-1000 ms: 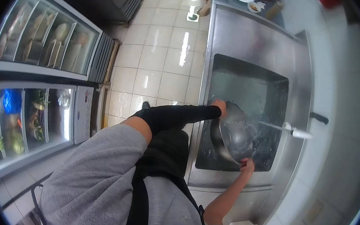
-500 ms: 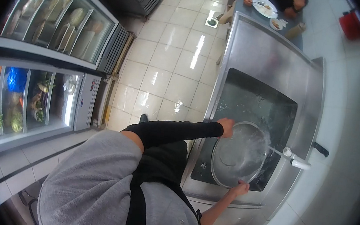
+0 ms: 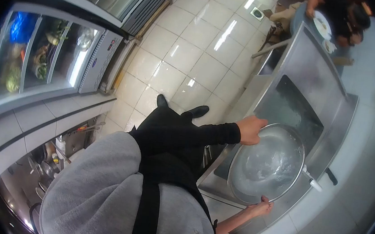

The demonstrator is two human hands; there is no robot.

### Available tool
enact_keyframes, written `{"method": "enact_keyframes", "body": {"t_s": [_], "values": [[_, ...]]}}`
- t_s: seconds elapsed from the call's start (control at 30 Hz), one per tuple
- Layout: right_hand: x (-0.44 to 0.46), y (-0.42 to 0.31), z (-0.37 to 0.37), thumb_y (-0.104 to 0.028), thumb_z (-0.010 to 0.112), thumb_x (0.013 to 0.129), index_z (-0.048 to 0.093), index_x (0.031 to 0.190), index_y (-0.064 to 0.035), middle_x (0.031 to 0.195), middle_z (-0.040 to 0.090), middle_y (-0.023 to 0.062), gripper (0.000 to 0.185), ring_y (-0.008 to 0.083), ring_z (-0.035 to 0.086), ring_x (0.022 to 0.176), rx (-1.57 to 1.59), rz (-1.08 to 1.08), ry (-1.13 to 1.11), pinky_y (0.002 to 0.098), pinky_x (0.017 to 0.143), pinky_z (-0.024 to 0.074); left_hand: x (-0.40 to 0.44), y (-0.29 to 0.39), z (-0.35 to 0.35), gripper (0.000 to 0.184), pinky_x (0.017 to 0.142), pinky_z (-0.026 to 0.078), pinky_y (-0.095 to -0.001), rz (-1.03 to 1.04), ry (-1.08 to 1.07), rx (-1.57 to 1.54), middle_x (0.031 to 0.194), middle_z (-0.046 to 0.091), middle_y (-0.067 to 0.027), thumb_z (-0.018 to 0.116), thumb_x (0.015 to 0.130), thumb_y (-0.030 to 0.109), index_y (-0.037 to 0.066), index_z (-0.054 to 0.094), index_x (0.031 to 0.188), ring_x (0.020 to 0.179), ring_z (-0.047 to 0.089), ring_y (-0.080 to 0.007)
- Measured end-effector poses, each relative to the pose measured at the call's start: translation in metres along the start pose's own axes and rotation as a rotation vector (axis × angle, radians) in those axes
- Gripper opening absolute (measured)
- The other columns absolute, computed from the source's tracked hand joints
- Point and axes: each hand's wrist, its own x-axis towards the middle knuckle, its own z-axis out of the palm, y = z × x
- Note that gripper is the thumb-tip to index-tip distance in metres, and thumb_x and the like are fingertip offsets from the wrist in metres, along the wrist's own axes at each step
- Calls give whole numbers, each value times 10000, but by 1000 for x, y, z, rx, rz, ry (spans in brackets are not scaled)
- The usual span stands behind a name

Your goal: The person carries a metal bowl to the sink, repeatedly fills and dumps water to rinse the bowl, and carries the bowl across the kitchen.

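Observation:
A large round metal bowl with water in it is over the sink. My left hand, below a black sleeve, is closed on the bowl's rim at its upper left. On the near side, my right hand grips the same rim, with the thumb over the edge. The water's surface is rippled. Close beside the bowl's right rim is a white-ended faucet; its spout is mostly hidden by the bowl.
A dark handle lies by the wall behind the faucet. Beyond the metal counter another person sits at a table with a white plate. Glass-front fridges stand at left, past the tiled floor.
The bowl has come up out of the sink basin, nearer to me, with both hands still on its rim. The faucet stream no longer shows. My view has turned and shifted.

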Motion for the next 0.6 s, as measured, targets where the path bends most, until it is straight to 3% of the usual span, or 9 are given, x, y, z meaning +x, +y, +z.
{"method": "enact_keyframes", "body": {"t_s": [0.2, 0.4, 0.6], "values": [[-67, -85, 66, 98, 537, 566, 265, 639, -133, 674, 283, -35, 364, 122, 293, 614, -15, -49, -103, 257, 603, 313, -60, 14, -100, 240, 703, 482, -465, 40, 247, 19, 810, 625, -250, 566, 644, 33, -35, 574, 874, 810, 608, -448], [-115, -96, 152, 93, 549, 600, 334, 651, -80, 672, 379, -7, 280, 129, 387, 642, 124, -109, -346, 259, 650, 420, -118, -7, -196, 286, 661, 477, -446, -46, 457, 123, 774, 610, -248, 570, 633, 58, -36, 576, 902, 757, 605, -436], [-177, -78, 259, 146, 529, 602, 355, 649, -74, 668, 402, -21, 284, 101, 409, 642, 191, -69, -528, 241, 626, 403, -156, -64, -261, 284, 651, 469, -426, -148, 686, 226, 715, 582, -217, 575, 643, 62, -29, 562, 912, 680, 578, -396]]}}
